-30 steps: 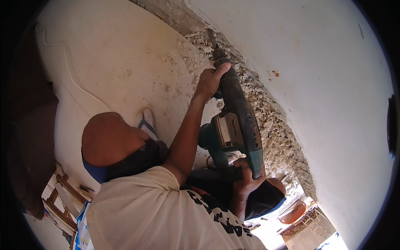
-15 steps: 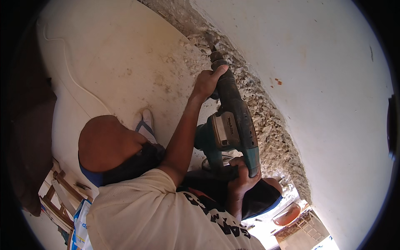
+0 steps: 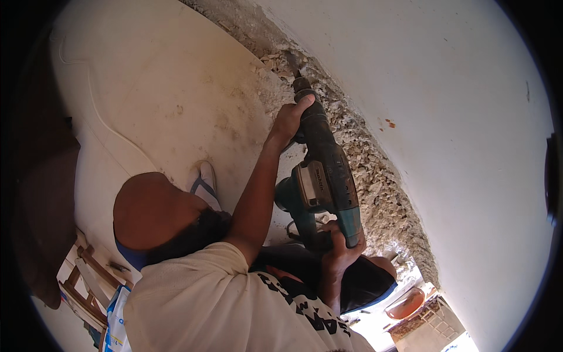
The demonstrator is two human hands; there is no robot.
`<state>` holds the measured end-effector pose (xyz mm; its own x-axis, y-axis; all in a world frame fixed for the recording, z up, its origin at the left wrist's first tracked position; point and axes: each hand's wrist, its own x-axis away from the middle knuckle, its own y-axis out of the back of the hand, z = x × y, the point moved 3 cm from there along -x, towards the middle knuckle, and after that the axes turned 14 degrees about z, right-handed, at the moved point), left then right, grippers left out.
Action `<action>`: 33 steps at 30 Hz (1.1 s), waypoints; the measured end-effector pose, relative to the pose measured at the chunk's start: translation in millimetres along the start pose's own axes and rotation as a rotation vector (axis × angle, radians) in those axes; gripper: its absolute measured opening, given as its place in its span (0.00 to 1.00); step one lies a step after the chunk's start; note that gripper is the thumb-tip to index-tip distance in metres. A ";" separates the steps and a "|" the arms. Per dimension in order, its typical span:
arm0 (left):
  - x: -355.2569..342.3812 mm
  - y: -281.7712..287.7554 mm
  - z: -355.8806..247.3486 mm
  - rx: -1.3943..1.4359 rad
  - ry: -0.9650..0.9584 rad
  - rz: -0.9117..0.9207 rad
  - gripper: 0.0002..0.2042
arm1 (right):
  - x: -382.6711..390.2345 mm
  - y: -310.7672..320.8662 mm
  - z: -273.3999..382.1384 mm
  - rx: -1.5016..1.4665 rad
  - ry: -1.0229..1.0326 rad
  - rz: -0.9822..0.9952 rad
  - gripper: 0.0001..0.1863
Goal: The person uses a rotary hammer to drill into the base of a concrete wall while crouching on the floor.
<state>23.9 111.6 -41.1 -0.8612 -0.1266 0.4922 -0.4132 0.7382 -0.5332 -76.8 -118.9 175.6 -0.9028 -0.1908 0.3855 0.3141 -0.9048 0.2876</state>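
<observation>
A green and black demolition hammer (image 3: 328, 170) lies along a rough broken strip between the floor and the white wall. My left hand (image 3: 288, 123) is wrapped round its front barrel, just behind the chuck. At the rear, my right hand (image 3: 343, 249) is closed on the handle; its fingers are partly hidden. The chisel bit (image 3: 293, 63) points away from me into the broken strip (image 3: 384, 193), its tip among rubble and dust. Loose pale chips (image 3: 274, 62) lie beside the bit.
The plain white wall (image 3: 469, 152) rises along the right. My sandalled foot (image 3: 204, 183) rests on the dusty floor (image 3: 158, 76). A thin pale cable (image 3: 105, 120) crosses it at left. A wooden frame (image 3: 88, 278) stands lower left; an orange-brown basin (image 3: 406, 304) sits lower right.
The hammer and both hands sit slightly further left in view, the grip unchanged. More loose chips show beside the bit. The view has shifted a little.
</observation>
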 end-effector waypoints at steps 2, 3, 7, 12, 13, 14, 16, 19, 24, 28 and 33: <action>1.9 -10.7 2.6 0.226 0.024 0.072 0.30 | 6.7 0.7 -4.8 0.157 0.008 -0.041 0.08; 3.2 -3.3 2.5 0.245 -0.018 0.078 0.29 | 10.1 -4.8 1.9 0.159 0.004 0.025 0.08; 23.7 -5.5 5.7 0.169 -0.023 0.049 0.31 | 33.0 -7.0 -2.2 0.159 -0.003 0.007 0.09; 46.9 -15.7 -4.1 -0.045 -0.021 0.070 0.31 | 62.5 -3.3 -0.2 -0.053 -0.025 0.001 0.10; 50.9 -20.0 -4.3 -0.057 -0.037 0.068 0.32 | 66.9 -3.0 2.8 -0.036 -0.011 -0.003 0.10; 54.3 -21.5 -5.9 -0.006 -0.050 0.092 0.32 | 70.7 -1.7 6.5 -0.018 0.002 -0.007 0.10; 63.8 -26.6 -10.4 0.096 -0.069 0.151 0.32 | 80.4 -0.7 5.6 0.026 0.041 -0.026 0.10; 72.1 -32.7 -8.4 0.107 -0.098 0.179 0.32 | 91.3 2.3 -1.3 0.083 0.103 -0.030 0.09; 81.8 -36.5 -16.9 -0.014 -0.105 0.141 0.32 | 98.2 1.3 -6.1 -0.053 0.108 0.005 0.09; 73.0 -29.7 -12.4 -0.090 -0.123 0.083 0.33 | 95.2 -0.7 -8.5 -0.080 0.093 -0.009 0.08; 63.3 -25.3 -13.6 -0.223 -0.108 0.055 0.35 | 81.8 -1.0 -30.2 -0.140 0.148 -0.024 0.07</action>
<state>-16.2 93.9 12.9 -0.9121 -0.1439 0.3840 -0.3003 0.8721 -0.3865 -159.8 -145.1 180.4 -0.9462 -0.2129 0.2437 0.2571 -0.9520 0.1662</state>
